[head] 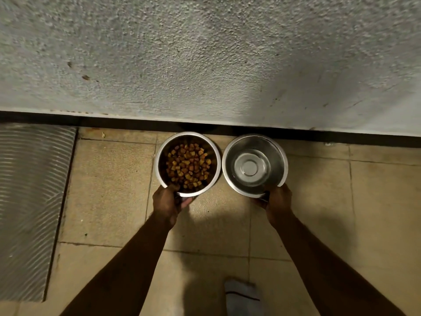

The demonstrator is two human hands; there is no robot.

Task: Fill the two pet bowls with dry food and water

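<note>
Overhead, head view, items as seen:

Food bowl (188,164): round steel bowl on the tiled floor (109,192), just in front of the dark skirting strip (136,122) at the foot of the wall (205,53). It holds dry food (188,166), brown and orange chunks covering the bottom.

Water bowl (255,166): matching steel bowl just to the right of the food bowl, rims touching or nearly so; which, cannot be told. Its inside is shiny with a raised round centre, and a faint ring on the wall suggests clear water, though the level is hard to judge.

Left hand (167,202): grips the near rim of the food bowl, thumb hooked over the edge to the inside, fingers curled beneath the outer wall.

Right hand (279,201): grips the near rim of the water bowl at its lower right, fingers wrapped under the side, thumb at the rim.

Forearms: both bare, reaching in from the bottom edge, well apart.

Mat (29,201): grey ribbed sheet on the floor at far left, well apart from both bowls.

Foot (242,297): light sock with a dark stripe, at the bottom edge between the forearms.

Wall: rough grey plaster, fills the upper half, with a shadow at right.
</note>
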